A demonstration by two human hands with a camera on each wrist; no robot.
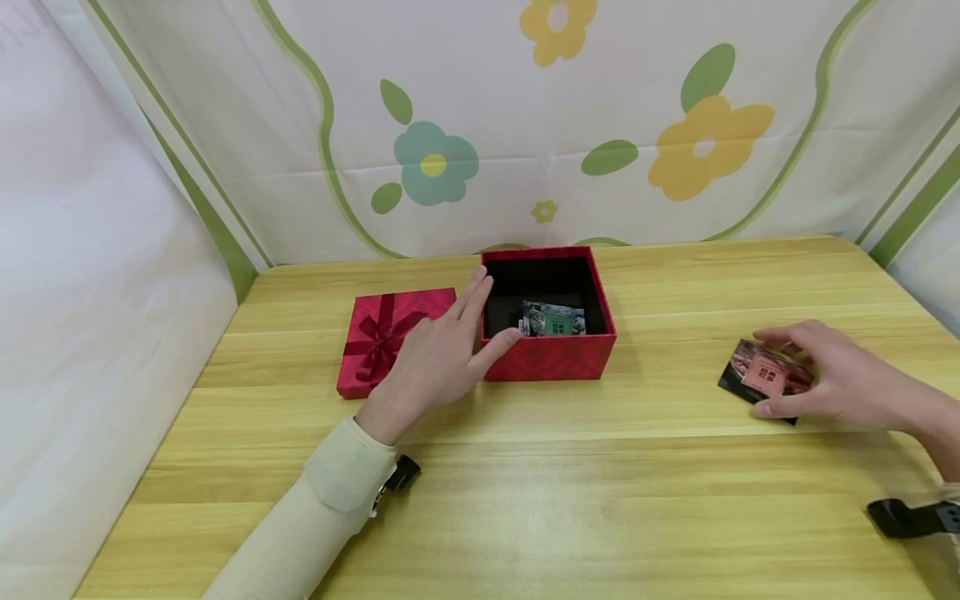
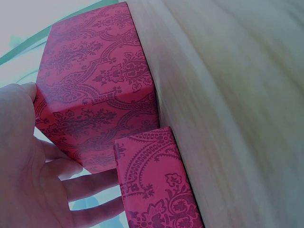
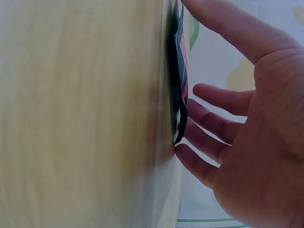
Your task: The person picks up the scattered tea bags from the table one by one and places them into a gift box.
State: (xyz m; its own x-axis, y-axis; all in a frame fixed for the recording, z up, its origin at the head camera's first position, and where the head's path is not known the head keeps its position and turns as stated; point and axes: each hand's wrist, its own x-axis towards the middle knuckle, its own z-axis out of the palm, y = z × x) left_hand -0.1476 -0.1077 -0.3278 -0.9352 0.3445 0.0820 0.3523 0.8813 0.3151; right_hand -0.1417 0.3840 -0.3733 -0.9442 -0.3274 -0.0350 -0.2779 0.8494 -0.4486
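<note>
A red patterned gift box [image 1: 551, 358] with a dark inside stands at the back middle of the table. My left hand [image 1: 442, 354] rests at its left side, fingers stretched along the rim and thumb at the front corner. Inside lies a flat packet [image 1: 557, 320] printed with a green window. At the right, my right hand [image 1: 832, 379] holds a thin packet [image 1: 765, 372] with a pink window print, thumb on its near side and fingertips at its far edge. From the right wrist, the packet [image 3: 179, 71] appears edge-on, close over the table.
The box's red lid [image 1: 360, 354], topped with a ribbon bow [image 1: 378, 346], lies left of the box, partly behind my left hand. A flower-printed cloth [image 1: 510, 183] hangs along the table's back edge. The wooden table [image 1: 600, 500] extends toward me.
</note>
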